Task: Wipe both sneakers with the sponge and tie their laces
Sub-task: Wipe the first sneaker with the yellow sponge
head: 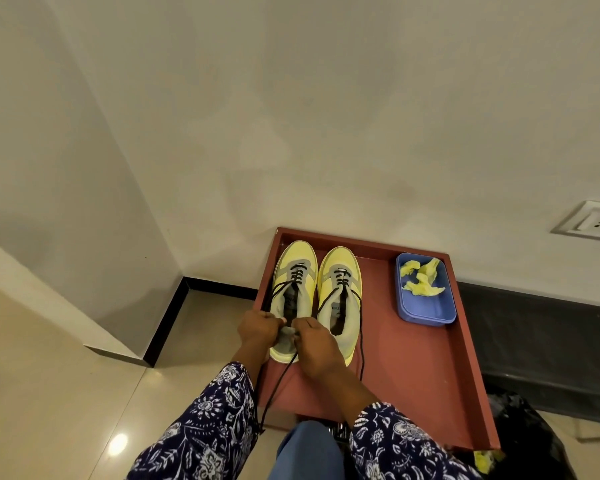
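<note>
1. Head view: 2 yellow sneakers stand side by side, toes toward the wall, on a red tray [413, 368].
2. Left sneaker [293, 292]: its black laces [278, 382] are loose; one end trails off the tray's near edge.
3. Left hand [258, 329] grip: fingers curled, pinching the laces at the heel.
4. Right hand [314, 344] grip: fingers curled, pinching the same laces (hands almost touching).
5. Right sneaker [340, 299]: laces untied.
6. Blue container [426, 310], right of the sneakers, holds yellow sponge pieces [421, 277].
</note>
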Demonstrator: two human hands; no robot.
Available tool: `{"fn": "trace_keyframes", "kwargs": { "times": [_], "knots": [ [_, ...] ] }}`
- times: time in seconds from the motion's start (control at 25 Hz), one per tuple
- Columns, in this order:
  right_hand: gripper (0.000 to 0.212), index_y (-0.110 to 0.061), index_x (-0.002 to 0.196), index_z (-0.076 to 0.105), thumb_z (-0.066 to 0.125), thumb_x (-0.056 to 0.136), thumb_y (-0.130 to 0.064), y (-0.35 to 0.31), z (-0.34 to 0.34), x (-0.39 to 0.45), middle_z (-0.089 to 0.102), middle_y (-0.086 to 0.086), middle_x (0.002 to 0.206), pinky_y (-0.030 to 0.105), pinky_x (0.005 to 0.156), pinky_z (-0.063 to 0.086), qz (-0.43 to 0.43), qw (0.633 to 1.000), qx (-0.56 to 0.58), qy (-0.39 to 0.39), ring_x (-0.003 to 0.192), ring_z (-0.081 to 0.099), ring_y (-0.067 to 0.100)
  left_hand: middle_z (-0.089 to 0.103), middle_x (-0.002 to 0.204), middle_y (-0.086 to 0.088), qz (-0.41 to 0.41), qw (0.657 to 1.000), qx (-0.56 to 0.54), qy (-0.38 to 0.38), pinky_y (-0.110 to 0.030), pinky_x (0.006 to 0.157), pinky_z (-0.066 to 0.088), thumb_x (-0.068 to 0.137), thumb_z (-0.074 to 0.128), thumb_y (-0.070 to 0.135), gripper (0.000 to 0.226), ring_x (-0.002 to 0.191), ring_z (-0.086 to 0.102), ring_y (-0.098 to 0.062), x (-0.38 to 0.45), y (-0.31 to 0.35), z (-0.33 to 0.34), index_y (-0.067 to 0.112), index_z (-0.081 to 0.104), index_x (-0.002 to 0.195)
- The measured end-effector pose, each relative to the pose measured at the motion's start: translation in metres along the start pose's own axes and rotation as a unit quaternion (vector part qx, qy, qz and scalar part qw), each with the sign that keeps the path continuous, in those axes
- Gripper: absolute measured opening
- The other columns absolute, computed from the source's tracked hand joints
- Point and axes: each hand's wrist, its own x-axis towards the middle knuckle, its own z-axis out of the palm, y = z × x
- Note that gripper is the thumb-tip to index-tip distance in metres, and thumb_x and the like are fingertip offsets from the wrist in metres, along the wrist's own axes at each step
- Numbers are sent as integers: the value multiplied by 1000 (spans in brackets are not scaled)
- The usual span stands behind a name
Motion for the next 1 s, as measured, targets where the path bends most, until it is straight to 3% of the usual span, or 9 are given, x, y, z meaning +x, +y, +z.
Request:
{"fn": "trace_keyframes", "kwargs": {
  "times": [0.16, 0.36, 0.48, 0.52, 0.6, 0.68, 0.76, 0.88, 1.0],
  "knots": [
    [32, -10, 120, 51, 46, 89, -3, -1, -1, 0, 51, 10, 125, 31, 86, 44, -9, 1000, -1, 0, 110, 52, 27, 68, 80, -20, 15, 999, 28, 6, -46, 80, 56, 71, 78, 12, 26, 83, 67, -33, 6, -3, 4, 15, 57, 55],
    [33, -6, 124, 51, 45, 92, -7, 6, -16, -3, 49, 10, 128, 28, 95, 43, -29, 999, 5, 40, 116, 49, 24, 65, 77, -16, 23, 998, 62, -4, -39, 80, 55, 73, 76, 18, 25, 82, 65, -33, 6, -1, 5, 11, 57, 58],
    [25, 0, 96, 64, 46, 82, -9, 16, -26, -5, 62, 15, 100, 28, 77, 52, -28, 988, -15, 152, 92, 62, 31, 62, 92, -16, 148, 976, 155, 39, -33, 79, 44, 81, 64, 19, 16, 93, 59, -31, -4, 6, 12, 3, 63, 83],
    [34, 1, 94, 65, 39, 81, -18, 19, -30, -6, 63, 17, 97, 32, 76, 52, 1, 986, 9, 165, 89, 62, 34, 59, 101, -16, 202, 963, 169, 54, -31, 81, 41, 84, 61, 17, 21, 98, 55, -31, -9, 9, 17, 0, 62, 96],
    [57, 1, 107, 60, 26, 78, -35, 31, -36, -7, 58, 21, 110, 39, 84, 47, 76, 982, 49, 166, 100, 56, 38, 55, 112, -16, 294, 937, 178, 54, -25, 85, 36, 85, 57, 12, 24, 106, 50, -28, -23, 19, 29, -2, 58, 105],
    [57, 0, 122, 51, 32, 82, -35, 44, -40, -9, 51, 21, 124, 40, 93, 40, 154, 975, 68, 144, 113, 49, 39, 52, 121, -16, 346, 917, 200, 12, -25, 92, 34, 87, 56, 12, 31, 115, 47, -28, -32, 26, 43, -1, 54, 114],
    [53, 1, 134, 39, 47, 89, -24, 55, -40, -10, 41, 23, 137, 41, 104, 34, 190, 970, 93, 120, 127, 39, 39, 41, 136, -16, 356, 905, 227, -45, -27, 101, 31, 92, 52, 19, 45, 126, 38, -27, -39, 30, 56, -1, 41, 131],
    [62, 1, 143, 23, 52, 91, -16, 65, -40, -9, 23, 20, 151, 36, 116, 20, 189, 972, 120, 76, 141, 20, 32, 25, 147, -18, 327, 891, 292, -116, -30, 109, 25, 96, 44, 18, 52, 135, 27, -29, -40, 30, 72, -1, 25, 140],
    [67, 0, 145, 17, 52, 92, -20, 72, -40, -4, 23, 18, 152, 32, 113, 21, 196, 967, 154, 50, 141, 22, 30, 36, 140, -21, 265, 894, 339, -127, -32, 102, 31, 94, 46, 16, 50, 128, 38, -32, -30, 25, 82, -4, 27, 136]
  ]
}}
